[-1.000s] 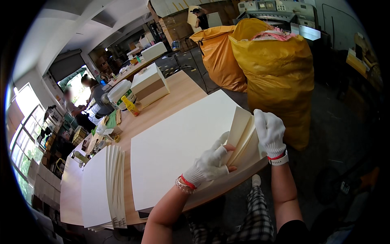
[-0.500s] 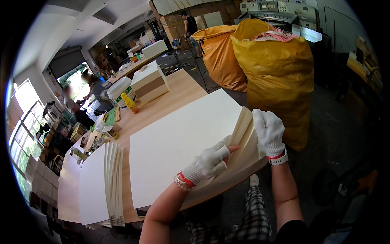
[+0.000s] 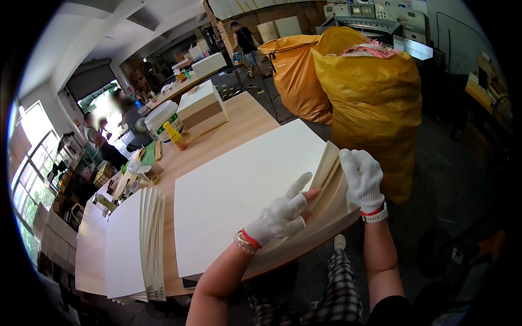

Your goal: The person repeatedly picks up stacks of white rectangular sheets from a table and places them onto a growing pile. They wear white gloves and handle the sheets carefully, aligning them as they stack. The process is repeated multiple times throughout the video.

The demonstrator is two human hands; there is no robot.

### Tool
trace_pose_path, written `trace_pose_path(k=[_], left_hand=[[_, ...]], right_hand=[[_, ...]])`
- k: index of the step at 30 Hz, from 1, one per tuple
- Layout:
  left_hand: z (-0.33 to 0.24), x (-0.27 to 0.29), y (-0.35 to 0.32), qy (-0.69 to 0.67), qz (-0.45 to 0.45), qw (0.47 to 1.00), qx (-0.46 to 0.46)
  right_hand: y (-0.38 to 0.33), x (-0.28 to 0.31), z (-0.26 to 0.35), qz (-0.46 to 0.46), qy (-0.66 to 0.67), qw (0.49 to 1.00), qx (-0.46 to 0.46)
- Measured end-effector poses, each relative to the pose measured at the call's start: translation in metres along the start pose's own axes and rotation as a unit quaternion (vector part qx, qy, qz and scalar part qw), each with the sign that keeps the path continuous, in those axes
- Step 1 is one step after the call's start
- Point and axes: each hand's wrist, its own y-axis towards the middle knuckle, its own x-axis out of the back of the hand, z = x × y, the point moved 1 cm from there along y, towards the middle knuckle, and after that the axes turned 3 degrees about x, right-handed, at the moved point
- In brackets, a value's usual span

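A large stack of white sheets (image 3: 239, 195) lies on the wooden table in front of me, with the right edge of its upper sheets curled upward. My right hand (image 3: 363, 176), in a white knit glove, is closed on the raised sheets at their right corner. My left hand (image 3: 283, 214), gloved with some bare fingertips, rests by the curled edge. Its thumb stands away from the other fingers, and the bare fingertips touch the bent sheets. Left of the stack is a second pile of white sheets (image 3: 125, 244), its edge fanned into several curved layers.
On the table (image 3: 253, 111) stand a white box (image 3: 204, 108), a white bucket (image 3: 160, 119) and a yellow bottle (image 3: 174, 136). Two big sacks, one orange (image 3: 299, 76) and one yellow (image 3: 375, 103), stand beyond the right edge. Several people are in the background.
My left thumb has lifted away from the other fingers, which were closer together before. The right hand keeps its hold, slightly lower. People in the background have shifted.
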Motion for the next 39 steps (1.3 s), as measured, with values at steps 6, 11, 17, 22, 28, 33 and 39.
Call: trace_pose_path(k=[6,11,17,22,28,33,39], left_hand=[[-0.003,0.004,0.003,-0.021,0.065,0.997,0.041],[-0.011,0.001,0.002,0.03,0.007,0.999,0.026],[-0.002,-0.003,0.003,0.022,-0.01,1.0,-0.007],[-0.013,0.003,0.004,0.028,0.022,0.999,-0.007],[-0.001,-0.011,0.009,0.121,-0.013,0.992,-0.044],[-0.001,-0.007,0.012,0.11,0.037,0.993,0.01],[-0.021,0.002,0.016,0.079,0.077,0.984,0.138]], right_hand=[[-0.002,-0.004,0.0,-0.026,0.042,0.997,-0.057],[-0.007,-0.009,0.0,-0.038,0.03,0.997,-0.06],[-0.009,-0.005,-0.003,-0.05,0.065,0.994,-0.07],[-0.004,0.006,0.0,0.01,0.164,0.976,-0.141],[-0.003,0.007,0.003,-0.034,0.164,0.974,-0.151],[-0.014,-0.002,0.001,-0.046,0.168,0.97,-0.171],[-0.012,-0.001,0.003,-0.062,0.09,0.986,-0.123]])
